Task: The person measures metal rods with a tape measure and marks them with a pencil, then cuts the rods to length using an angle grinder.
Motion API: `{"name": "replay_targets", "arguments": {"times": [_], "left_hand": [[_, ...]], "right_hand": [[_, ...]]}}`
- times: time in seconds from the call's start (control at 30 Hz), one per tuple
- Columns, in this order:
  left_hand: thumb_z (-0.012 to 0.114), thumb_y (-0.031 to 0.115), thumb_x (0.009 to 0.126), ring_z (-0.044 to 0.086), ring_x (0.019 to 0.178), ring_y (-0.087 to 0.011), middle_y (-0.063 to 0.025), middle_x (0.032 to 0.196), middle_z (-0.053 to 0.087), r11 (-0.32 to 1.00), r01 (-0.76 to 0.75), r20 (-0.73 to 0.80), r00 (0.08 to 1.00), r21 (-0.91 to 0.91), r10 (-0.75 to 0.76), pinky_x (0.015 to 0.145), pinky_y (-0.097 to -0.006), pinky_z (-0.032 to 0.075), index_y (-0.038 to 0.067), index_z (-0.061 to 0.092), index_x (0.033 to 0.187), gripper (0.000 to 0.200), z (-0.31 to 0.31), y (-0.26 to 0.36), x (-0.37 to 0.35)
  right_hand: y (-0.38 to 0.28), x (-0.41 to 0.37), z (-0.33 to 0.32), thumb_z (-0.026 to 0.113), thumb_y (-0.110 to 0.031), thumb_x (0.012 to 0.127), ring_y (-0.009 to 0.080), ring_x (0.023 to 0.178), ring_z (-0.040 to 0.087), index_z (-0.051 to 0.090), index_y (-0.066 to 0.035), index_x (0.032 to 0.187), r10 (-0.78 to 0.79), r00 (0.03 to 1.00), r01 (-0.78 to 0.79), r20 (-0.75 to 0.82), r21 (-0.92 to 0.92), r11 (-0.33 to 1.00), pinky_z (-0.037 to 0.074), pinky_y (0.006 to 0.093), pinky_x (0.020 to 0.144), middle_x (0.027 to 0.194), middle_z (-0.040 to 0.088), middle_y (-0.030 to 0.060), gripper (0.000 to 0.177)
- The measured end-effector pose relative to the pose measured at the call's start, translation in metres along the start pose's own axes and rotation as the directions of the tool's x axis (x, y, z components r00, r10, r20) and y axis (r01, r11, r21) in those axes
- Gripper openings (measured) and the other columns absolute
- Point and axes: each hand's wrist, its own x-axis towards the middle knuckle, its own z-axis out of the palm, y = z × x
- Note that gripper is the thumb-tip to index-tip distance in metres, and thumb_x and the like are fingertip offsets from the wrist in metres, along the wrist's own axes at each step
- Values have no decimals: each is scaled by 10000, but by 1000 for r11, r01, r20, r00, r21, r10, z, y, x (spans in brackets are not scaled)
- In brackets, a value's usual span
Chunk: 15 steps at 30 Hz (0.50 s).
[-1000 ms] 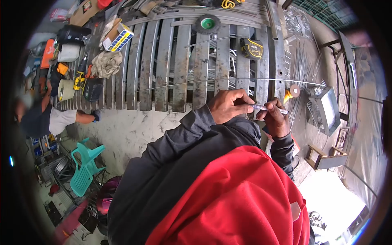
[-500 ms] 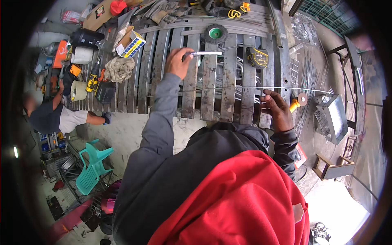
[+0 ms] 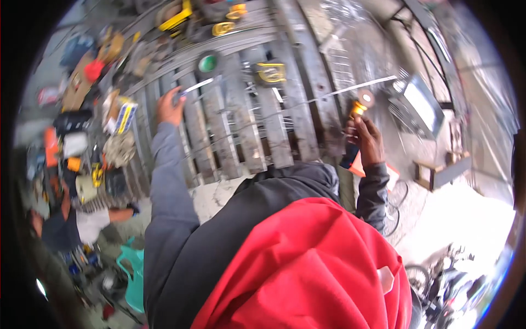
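My left hand (image 3: 171, 107) is closed on a slim white marker (image 3: 198, 85), held over the slatted metal bench (image 3: 222, 123). The marker's tip points right, close to a round green-centred wheel (image 3: 207, 63). At the bench's right side, my right hand (image 3: 367, 140) curls its fingers around the body of an angle grinder (image 3: 359, 108). The grinder's yellow head and round disc (image 3: 367, 98) show above the fingers; the hand covers most of its body. A thin metal rod (image 3: 334, 92) lies across the slats and sticks out past the bench's right edge.
A black-and-yellow tape measure (image 3: 270, 72) lies on the slats. Gloves, a small box (image 3: 126, 115) and a yellow drill (image 3: 97, 174) crowd the left. A person (image 3: 68, 225) is at the far left, by a green chair (image 3: 134, 279). A framed light panel (image 3: 422, 104) stands right.
My right hand has left the rod and moved onto the grinder. My left hand still holds the marker. The view has turned and shifted right, and is blurred.
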Motion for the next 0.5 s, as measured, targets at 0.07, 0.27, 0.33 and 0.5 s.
{"name": "replay_targets", "arguments": {"times": [0.07, 0.27, 0.33, 0.5], "left_hand": [[777, 397, 881, 598, 1135, -331, -139, 1133, 658, 999, 47, -77, 996, -28, -49, 994, -422, 468, 188, 702, 1247, 428, -2, -11, -13], [738, 287, 922, 595, 1103, -321, -134, 1136, 659, 983, 178, -347, 925, 41, -153, 1003, -426, 454, 74, 734, 1079, 265, -21, 45, -110], [722, 232, 926, 597, 1084, -319, -134, 1112, 663, 952, 252, -372, 912, 176, -172, 994, -434, 454, 80, 730, 1055, 199, -29, 67, -156], [712, 110, 859, 601, 1021, -332, -107, 1030, 677, 810, 344, -144, 938, 475, -314, 920, -456, 459, 99, 693, 912, 57, -76, 91, -300]], "right_hand": [[15, 28, -45, 650, -369, 1005, 105, 802, 664, 650, -47, 1205, -54, 988, 49, -147, -35, 998, 524, 262, 696, 980, 718, 54, 380], [127, 162, -178, 643, -379, 977, 142, 799, 643, 606, -87, 1298, 254, 931, -314, -262, -225, 922, 534, 315, 651, 1015, 706, 45, 436], [197, 206, -217, 666, -372, 937, 177, 825, 651, 603, -96, 1314, 381, 873, -461, -306, -261, 848, 550, 366, 655, 1016, 704, 54, 472], [329, 263, -238, 753, -353, 823, 367, 1102, 632, 556, -50, 1400, 388, 837, -532, -387, -404, 744, 609, 509, 739, 1308, 615, 168, 681]]}}
